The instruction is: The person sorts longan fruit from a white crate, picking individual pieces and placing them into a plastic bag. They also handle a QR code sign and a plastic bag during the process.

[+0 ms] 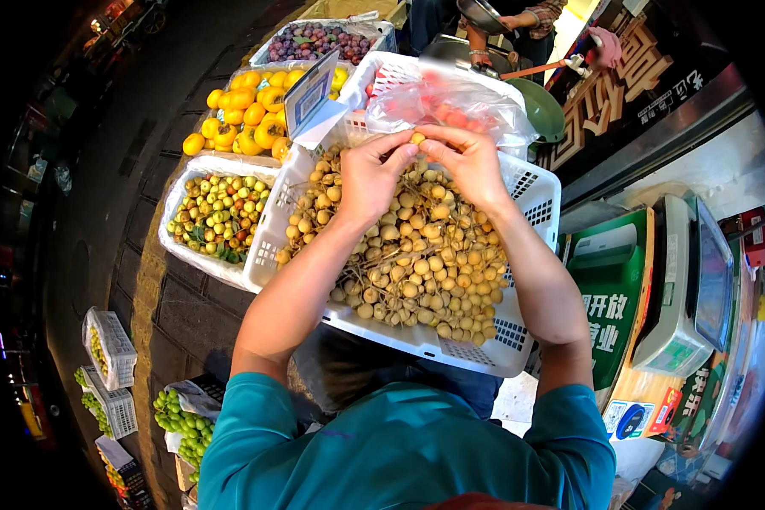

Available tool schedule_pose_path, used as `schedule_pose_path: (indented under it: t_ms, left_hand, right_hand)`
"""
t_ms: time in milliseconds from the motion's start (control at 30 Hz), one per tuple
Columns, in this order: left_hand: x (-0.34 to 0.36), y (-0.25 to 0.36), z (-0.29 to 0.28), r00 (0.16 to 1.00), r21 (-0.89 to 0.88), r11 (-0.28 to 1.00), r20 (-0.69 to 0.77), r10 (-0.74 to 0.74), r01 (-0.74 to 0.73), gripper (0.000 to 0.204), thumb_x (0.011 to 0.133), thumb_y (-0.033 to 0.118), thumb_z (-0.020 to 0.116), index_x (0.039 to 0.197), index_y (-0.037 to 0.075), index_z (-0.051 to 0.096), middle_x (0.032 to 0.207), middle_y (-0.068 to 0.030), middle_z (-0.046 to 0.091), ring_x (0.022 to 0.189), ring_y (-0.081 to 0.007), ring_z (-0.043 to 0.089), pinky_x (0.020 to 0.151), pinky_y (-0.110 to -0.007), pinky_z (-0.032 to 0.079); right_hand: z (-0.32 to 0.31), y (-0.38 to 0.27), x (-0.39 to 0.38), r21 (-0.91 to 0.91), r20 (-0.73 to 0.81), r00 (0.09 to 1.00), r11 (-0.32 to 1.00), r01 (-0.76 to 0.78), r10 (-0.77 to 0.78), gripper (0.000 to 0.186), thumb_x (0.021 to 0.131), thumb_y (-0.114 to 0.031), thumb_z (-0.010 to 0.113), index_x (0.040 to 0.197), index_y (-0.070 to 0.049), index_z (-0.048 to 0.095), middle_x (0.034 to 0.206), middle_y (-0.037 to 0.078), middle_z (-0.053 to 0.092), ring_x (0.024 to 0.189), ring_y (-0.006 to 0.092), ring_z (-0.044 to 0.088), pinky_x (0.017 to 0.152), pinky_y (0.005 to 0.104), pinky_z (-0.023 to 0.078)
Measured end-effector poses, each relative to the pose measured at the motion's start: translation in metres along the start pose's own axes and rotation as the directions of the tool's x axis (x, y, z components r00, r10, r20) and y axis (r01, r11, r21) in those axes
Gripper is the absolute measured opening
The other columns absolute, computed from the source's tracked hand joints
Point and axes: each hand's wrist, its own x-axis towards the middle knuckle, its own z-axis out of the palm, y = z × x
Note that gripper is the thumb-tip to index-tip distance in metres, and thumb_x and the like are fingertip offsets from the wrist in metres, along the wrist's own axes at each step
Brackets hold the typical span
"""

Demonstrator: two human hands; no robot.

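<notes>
Both arms reach forward over a white plastic basket (382, 327) heaped with longans (416, 263) on thin brown twigs. At the far side of the heap, my left hand (376, 170) and my right hand (467, 161) meet at the fingertips. Between them is one small yellowish-brown longan (417, 138), pinched by the thumbs and forefingers of both hands. Whether its skin is broken is too small to tell. Just beyond my fingers lies a clear plastic bag (442, 98) over red fruit.
Left stand crates of jujubes (217, 212), persimmons (251, 110) and plums (314, 42). A sign card (310, 93) rises beside the basket. Green grapes (183, 425) sit lower left. A weighing scale (676, 289) stands right. Another person's hand (518, 20) holds a metal bowl (482, 13) beyond.
</notes>
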Motion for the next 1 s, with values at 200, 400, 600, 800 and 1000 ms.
schedule_pose_path:
  t_ms: [200, 400, 600, 800, 1000]
  left_hand:
    - [0.000, 0.001, -0.002, 0.998, 0.171, 0.983, 0.042, 0.056, -0.062, 0.025, 0.097, 0.012, 0.065, 0.119, 0.001, 0.070, 0.099, -0.0127, 0.074, 0.082, -0.0149, 0.071, 0.075, -0.028, 0.057]
    - [-0.001, -0.004, -0.002, 0.993, 0.268, 0.957, 0.076, 0.093, -0.111, 0.026, 0.098, 0.014, 0.063, 0.119, -0.001, 0.069, 0.096, -0.0128, 0.075, 0.080, -0.0152, 0.071, 0.074, -0.029, 0.057]
    - [-0.002, -0.004, -0.004, 0.987, 0.265, 0.953, 0.110, 0.118, -0.143, 0.022, 0.097, 0.008, 0.061, 0.114, -0.001, 0.070, 0.088, -0.0143, 0.073, 0.074, -0.0168, 0.070, 0.070, -0.031, 0.056]
    - [-0.002, -0.011, -0.009, 0.941, 0.455, 0.824, 0.173, 0.290, -0.337, 0.024, 0.098, 0.008, 0.058, 0.116, -0.002, 0.069, 0.085, -0.0155, 0.072, 0.073, -0.0201, 0.071, 0.069, -0.032, 0.056]
    - [-0.001, -0.010, -0.005, 0.925, 0.465, 0.801, 0.146, 0.351, -0.377, 0.023, 0.096, 0.008, 0.059, 0.114, -0.001, 0.070, 0.080, -0.0156, 0.069, 0.068, -0.0224, 0.068, 0.066, -0.035, 0.054]
  right_hand:
    - [-0.002, -0.002, -0.001, 0.042, 0.009, 0.997, 0.997, -0.072, 0.072, 0.025, 0.092, -0.008, 0.070, 0.115, 0.001, 0.071, 0.103, 0.006, 0.074, 0.092, 0.0101, 0.066, 0.083, 0.0247, 0.053]
    - [-0.001, -0.003, -0.003, -0.113, -0.036, 0.999, 0.994, -0.001, -0.003, 0.023, 0.090, -0.010, 0.073, 0.110, 0.001, 0.073, 0.099, 0.007, 0.074, 0.090, 0.0107, 0.066, 0.082, 0.0253, 0.052]
    - [0.000, -0.001, -0.005, -0.179, -0.023, 1.000, 0.984, 0.017, -0.021, 0.021, 0.089, -0.009, 0.073, 0.107, 0.001, 0.074, 0.098, 0.008, 0.075, 0.089, 0.0106, 0.067, 0.080, 0.0251, 0.052]
    - [0.007, -0.008, -0.005, -0.259, -0.019, 0.999, 0.966, 0.028, -0.034, 0.019, 0.088, -0.008, 0.074, 0.105, 0.002, 0.075, 0.091, 0.007, 0.076, 0.082, 0.0101, 0.067, 0.076, 0.0251, 0.053]
    - [0.005, 0.002, -0.004, -0.187, -0.042, 0.999, 0.982, 0.017, -0.025, 0.018, 0.088, -0.007, 0.074, 0.104, 0.002, 0.075, 0.091, 0.007, 0.076, 0.081, 0.0087, 0.067, 0.074, 0.0240, 0.053]
